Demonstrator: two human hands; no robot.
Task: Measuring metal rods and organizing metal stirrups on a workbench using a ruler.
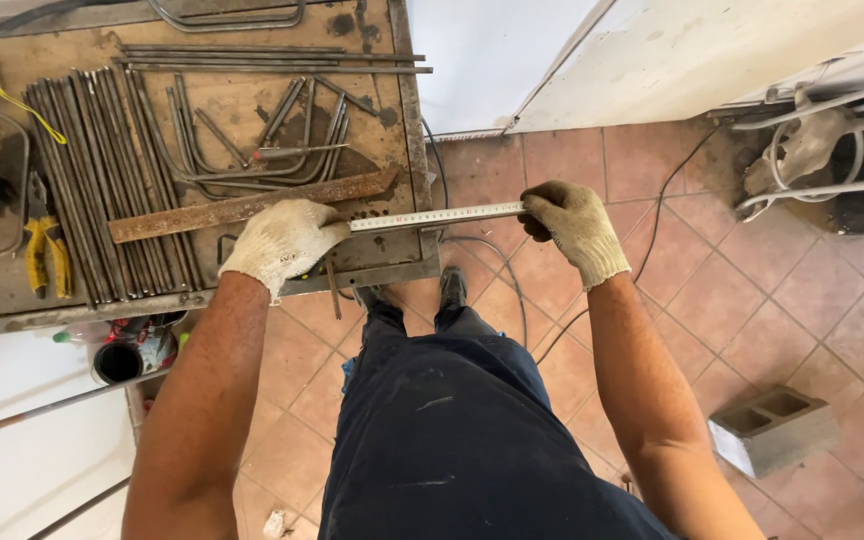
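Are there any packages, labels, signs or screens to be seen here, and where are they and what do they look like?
No packages, signs or screens show.
Folding ruler: pale strip with printed marks, stretched between the gloved left hand on the workbench and the gloved right hand.
Can: below the workbench's edge, round, dark opening, red and white patches; whether a label, unclear.

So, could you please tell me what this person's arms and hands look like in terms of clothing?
Both hands wear knitted work gloves with ribbed cuffs: the left hand an off-white one, the right hand a dirtier, greyish-tan one. The forearms are bare, with no sleeves, watch or bands in view.
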